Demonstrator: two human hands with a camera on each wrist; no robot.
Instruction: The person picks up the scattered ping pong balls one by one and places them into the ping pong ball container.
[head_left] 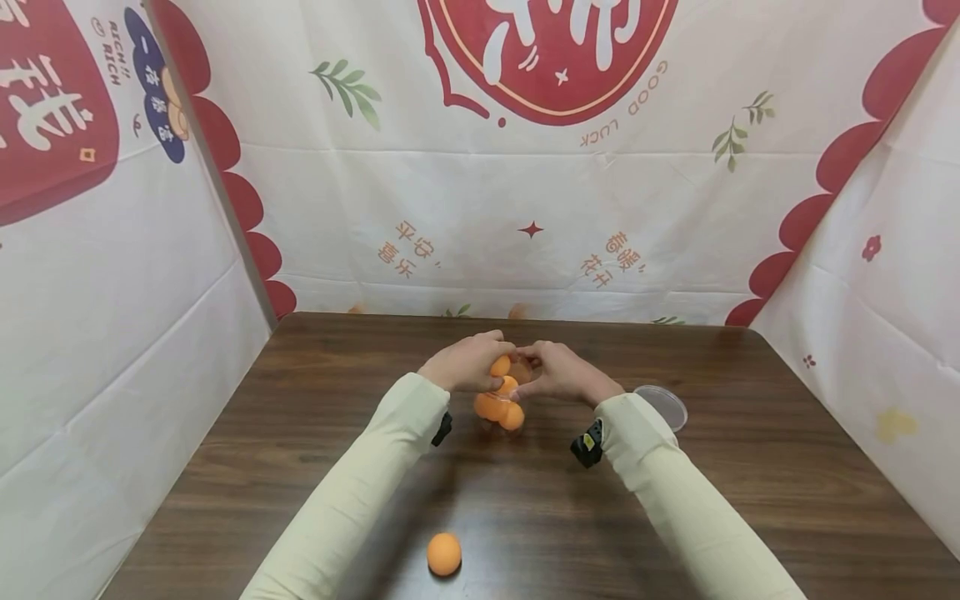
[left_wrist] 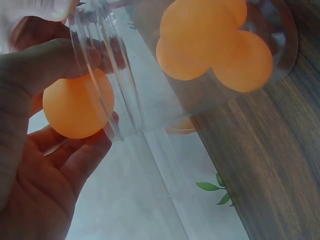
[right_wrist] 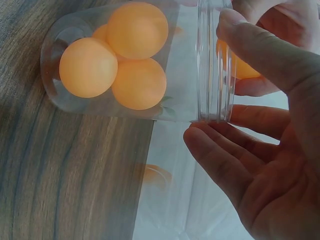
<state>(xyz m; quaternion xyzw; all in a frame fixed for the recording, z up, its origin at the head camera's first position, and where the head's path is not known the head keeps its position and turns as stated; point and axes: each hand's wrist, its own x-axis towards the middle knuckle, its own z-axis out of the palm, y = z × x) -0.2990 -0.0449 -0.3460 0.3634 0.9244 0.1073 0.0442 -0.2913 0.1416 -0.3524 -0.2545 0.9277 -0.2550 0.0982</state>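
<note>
A clear plastic jar [right_wrist: 182, 95] stands on the table with several orange ping-pong balls [right_wrist: 88, 67] at its bottom. My left hand [head_left: 471, 363] pinches another orange ping-pong ball [left_wrist: 75, 107] between thumb and fingers, right at the jar's threaded mouth. On the other side, my right hand [head_left: 558, 372] holds the jar near its rim, the thumb at the neck and fingertips touching the wall below. In the head view, the hands hide much of the jar's upper part.
One loose orange ping-pong ball [head_left: 444, 554] lies near the front of the brown wooden table [head_left: 540, 517]. A round clear lid [head_left: 662, 408] rests to the right, partly behind my right sleeve. Printed white cloth [head_left: 525, 192] hangs behind and along both sides.
</note>
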